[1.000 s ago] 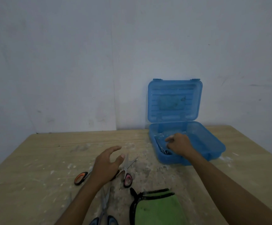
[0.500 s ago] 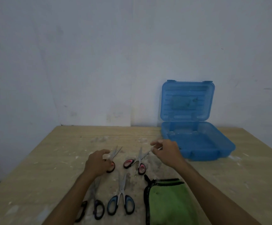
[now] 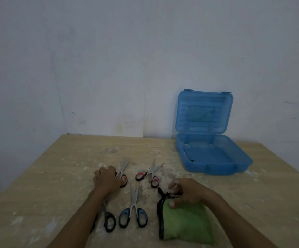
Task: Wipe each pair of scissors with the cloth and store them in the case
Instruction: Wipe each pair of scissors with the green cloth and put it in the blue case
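A pale wooden table (image 3: 55,176), flecked with white debris, stands against a plain grey-white wall (image 3: 109,68).

Right hand (image 3: 186,192): fingers curled and pinching the black-trimmed top corner of the single green cloth (image 3: 184,222), thumb pressed on the green face; the cloth lies flat at the near right of the table, and the forearm enters from the lower right.

Left hand (image 3: 107,179): knuckles up, fingers folded down over the handle of one pair of red-handled scissors (image 3: 122,171), blades pointing away toward the wall (whether the fingers actually clamp the handle or merely rest on it cannot be told). The forearm crosses over the black-handled scissors (image 3: 109,221), hiding part of them.

Scissors on the table, counted: four. Two are red-handled, the second red-handled pair (image 3: 150,173) lying just right of the left hand with blades slightly parted; one is blue-handled (image 3: 133,212), between the two forearms; one is black-handled.

Cases: one blue plastic case (image 3: 241,158), at the far right, well apart from both hands, lid upright against the wall. A small dark item lies in its tray near the left front (too small to identify).
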